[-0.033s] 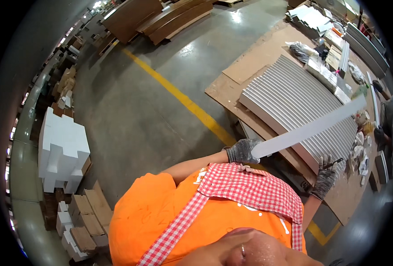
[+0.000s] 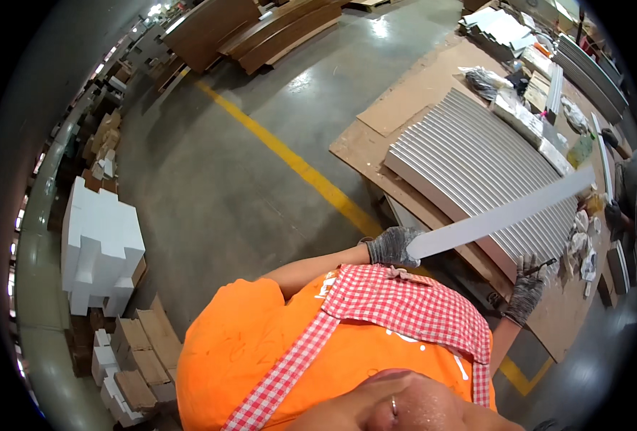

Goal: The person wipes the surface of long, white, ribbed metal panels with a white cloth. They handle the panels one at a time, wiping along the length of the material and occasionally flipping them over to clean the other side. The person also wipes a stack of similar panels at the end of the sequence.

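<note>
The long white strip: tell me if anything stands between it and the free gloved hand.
Nothing visible does. The left hand grips one end of the long white strip, which stretches out above the stack of ribbed grey panels. The right hand hovers open just below the strip, with only open air between them.

The long strip (image 2: 501, 213) looks like smooth, matt pale metal; the ribbed panels (image 2: 469, 161) at right gleam like aluminium. Knitted grey cloth gloves (image 2: 392, 246), brown cardboard sheets (image 2: 412, 93), glossy concrete floor (image 2: 239, 179).
</note>
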The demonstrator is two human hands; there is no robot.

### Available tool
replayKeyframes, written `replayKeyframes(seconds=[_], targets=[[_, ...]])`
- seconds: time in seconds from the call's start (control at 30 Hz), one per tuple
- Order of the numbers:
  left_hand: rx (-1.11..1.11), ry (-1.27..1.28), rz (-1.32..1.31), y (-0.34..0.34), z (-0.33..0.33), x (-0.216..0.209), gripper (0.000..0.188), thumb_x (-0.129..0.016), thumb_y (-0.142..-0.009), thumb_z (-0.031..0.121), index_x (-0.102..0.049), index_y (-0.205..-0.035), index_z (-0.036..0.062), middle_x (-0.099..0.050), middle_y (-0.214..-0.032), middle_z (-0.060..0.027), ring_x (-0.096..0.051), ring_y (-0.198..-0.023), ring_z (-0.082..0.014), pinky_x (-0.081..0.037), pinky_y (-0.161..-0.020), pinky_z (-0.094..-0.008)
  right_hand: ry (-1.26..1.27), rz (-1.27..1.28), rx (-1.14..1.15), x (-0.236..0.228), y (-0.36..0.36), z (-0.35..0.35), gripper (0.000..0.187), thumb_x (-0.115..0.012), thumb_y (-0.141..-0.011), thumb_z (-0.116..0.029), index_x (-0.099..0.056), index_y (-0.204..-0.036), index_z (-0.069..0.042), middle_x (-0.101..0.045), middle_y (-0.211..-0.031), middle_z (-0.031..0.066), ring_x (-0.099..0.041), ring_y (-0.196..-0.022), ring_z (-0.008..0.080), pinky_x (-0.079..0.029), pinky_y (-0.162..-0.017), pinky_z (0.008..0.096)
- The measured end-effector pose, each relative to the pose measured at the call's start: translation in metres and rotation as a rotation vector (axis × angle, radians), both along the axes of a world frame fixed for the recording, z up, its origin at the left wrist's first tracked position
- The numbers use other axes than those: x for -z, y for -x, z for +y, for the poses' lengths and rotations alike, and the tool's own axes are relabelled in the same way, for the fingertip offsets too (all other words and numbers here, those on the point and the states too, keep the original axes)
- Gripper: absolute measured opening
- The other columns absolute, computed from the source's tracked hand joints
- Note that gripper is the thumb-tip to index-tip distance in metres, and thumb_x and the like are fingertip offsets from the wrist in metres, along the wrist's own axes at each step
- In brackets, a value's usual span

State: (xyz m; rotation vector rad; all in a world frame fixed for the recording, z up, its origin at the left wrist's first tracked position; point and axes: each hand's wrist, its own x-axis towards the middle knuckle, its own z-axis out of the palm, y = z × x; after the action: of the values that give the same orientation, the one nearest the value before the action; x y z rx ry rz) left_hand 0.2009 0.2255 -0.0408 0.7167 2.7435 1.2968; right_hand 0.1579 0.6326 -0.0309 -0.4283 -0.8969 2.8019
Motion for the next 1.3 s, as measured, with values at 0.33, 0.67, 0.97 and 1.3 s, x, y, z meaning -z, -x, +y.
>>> replayKeyframes(seconds=[0.33, 0.67, 0.97, 1.3], targets=[[0.441, 0.206, -0.034, 0.016, 0.044, -0.005, 0.061, -0.074, -0.061, 0.046, -0.056, -0.104, 0.0065, -0.063, -0.086, -0.0155, -0.063, -0.077, -0.0312, -0.051, -0.064, -0.0368, -0.201, -0.231, 0.152, 0.053, -0.095, 0.075, 0.037, -0.044, -0.094, -0.020, -0.044, -0.123, 0.003, -0.051, -0.116, 0.0172, -0.049, -0.107, 0.0284, -0.038, -0.099, 0.0409], [0.440, 0.509, -0.301, 0.036, 0.070, -0.005, 0.069, -0.076, -0.060, 0.039, -0.050, -0.121, 0.0161, -0.064, -0.098, -0.0129, -0.062, -0.091, -0.0298, -0.050, -0.080, -0.0370, 0.184, -0.287, 0.530, 0.094, -0.126, 0.077, 0.014, -0.062, -0.086, -0.016, -0.058, -0.091, -0.004, -0.057, -0.080, 0.0029, -0.053, -0.075, 0.0173, -0.047, -0.073, 0.0314], [0.176, 0.107, -0.234, 0.075, 0.041, 0.014, 0.070, -0.082, -0.060, 0.029, -0.051, -0.119, 0.0080, -0.055, -0.116, -0.0128, -0.053, -0.109, -0.0253, -0.044, -0.093, -0.0342, 0.048, -0.338, 0.512, 0.095, -0.094, 0.053, 0.010, -0.067, -0.082, -0.012, -0.060, -0.082, -0.004, -0.055, -0.073, -0.0005, -0.051, -0.066, 0.0114, -0.046, -0.063, 0.0270], [0.039, -0.243, -0.537, 0.088, 0.029, 0.040, 0.069, -0.083, -0.061, 0.022, -0.051, -0.121, 0.0101, -0.057, -0.113, -0.0058, -0.055, -0.103, -0.0187, -0.047, -0.089, -0.0310, -1.145, -0.740, 0.152, 0.066, -0.093, 0.045, 0.017, -0.071, -0.077, -0.020, -0.066, -0.080, -0.003, -0.059, -0.067, 0.0039, -0.053, -0.058, 0.0119, -0.043, -0.052, 0.0273]])
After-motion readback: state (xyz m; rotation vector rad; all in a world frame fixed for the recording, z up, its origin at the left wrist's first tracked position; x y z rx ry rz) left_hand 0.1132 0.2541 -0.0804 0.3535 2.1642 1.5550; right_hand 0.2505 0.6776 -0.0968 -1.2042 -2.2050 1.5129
